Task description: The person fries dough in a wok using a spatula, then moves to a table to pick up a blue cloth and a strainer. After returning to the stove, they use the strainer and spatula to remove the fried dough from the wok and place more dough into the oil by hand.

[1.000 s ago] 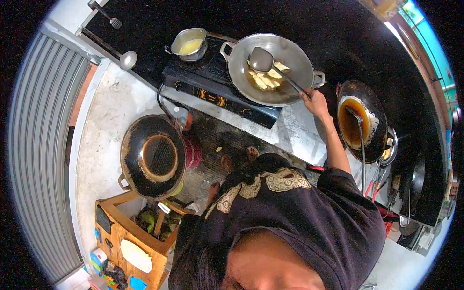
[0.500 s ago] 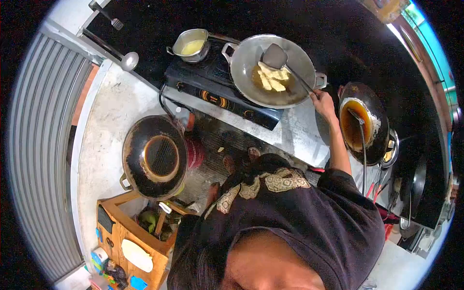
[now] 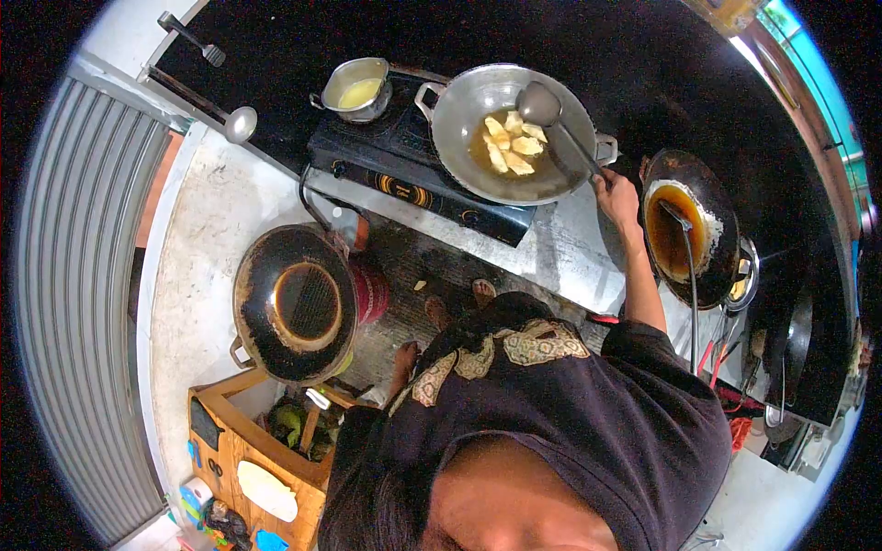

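Note:
My right hand (image 3: 616,195) is closed round the handle of a long spatula (image 3: 539,104). The spatula's dark, broad head rests over the upper right of a large grey wok (image 3: 455,156) with two handles. Several pale yellow pieces of food (image 3: 512,142) lie spread in shallow oil at the wok's bottom, just left of the spatula head. Under the wok is a black gas stove (image 3: 404,188). My left hand is out of sight, its side hidden by the dark shirt.
Left on the stove stands a small pot (image 3: 359,89) of yellow liquid. A dark wok (image 3: 661,230) of brown oil with a long-handled tool is at right. Another blackened wok (image 3: 253,303) sits lower left, above a wooden box (image 3: 220,404). A ladle (image 3: 241,125) lies at the counter's edge.
The spatula head has shifted up and right, off the food. The pieces, bunched together before, now lie more apart in the oil.

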The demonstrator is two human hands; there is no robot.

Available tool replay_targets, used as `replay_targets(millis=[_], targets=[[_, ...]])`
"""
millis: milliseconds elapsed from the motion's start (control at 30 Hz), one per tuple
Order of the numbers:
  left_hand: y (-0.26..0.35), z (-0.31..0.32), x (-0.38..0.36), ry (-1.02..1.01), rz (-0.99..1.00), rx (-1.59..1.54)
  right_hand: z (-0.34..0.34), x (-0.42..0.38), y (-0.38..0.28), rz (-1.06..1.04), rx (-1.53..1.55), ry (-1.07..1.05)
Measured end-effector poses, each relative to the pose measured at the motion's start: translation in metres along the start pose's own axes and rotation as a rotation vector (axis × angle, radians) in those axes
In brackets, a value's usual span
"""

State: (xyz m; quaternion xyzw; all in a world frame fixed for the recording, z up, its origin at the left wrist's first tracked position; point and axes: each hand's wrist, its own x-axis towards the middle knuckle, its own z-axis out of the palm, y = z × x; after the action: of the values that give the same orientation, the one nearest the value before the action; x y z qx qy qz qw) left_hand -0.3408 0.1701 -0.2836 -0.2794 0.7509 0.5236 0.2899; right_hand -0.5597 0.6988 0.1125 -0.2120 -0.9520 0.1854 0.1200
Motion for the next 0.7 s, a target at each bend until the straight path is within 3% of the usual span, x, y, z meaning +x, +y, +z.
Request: replay_targets(millis=[33,100,167,233,333,433,633,700], targets=[[0.0,-0.001,-0.001,0.017,0.023,0.153,-0.002,0.001,0.0,-0.07,-0.015,0.073],[-0.016,-0.001,0.013,-0.065,-0.007,0.073,0.005,0.011,0.013,-0.05,-0.105,0.044],[-0.033,-0.001,0.027,-0.065,0.1,0.161,0.008,0.015,0.016,-0.036,-0.146,0.018],[-0.035,-0.001,0.026,0.018,0.338,0.418,0.008,0.013,0.012,-0.025,-0.14,-0.009],[-0.031,0.003,0.021,-0.006,0.288,0.297,0.012,0.013,0.014,-0.066,-0.047,-0.052],[-0.036,0.006,0.023,0.025,0.033,0.238,0.015,0.012,0.017,-0.08,-0.003,-0.1],[-0.046,0.008,0.024,0.014,0.195,0.242,0.008,0.004,-0.002,-0.169,0.068,-0.094],[-0.045,0.006,0.025,0.018,0.145,0.304,0.009,0.002,-0.006,-0.174,0.027,-0.09]])
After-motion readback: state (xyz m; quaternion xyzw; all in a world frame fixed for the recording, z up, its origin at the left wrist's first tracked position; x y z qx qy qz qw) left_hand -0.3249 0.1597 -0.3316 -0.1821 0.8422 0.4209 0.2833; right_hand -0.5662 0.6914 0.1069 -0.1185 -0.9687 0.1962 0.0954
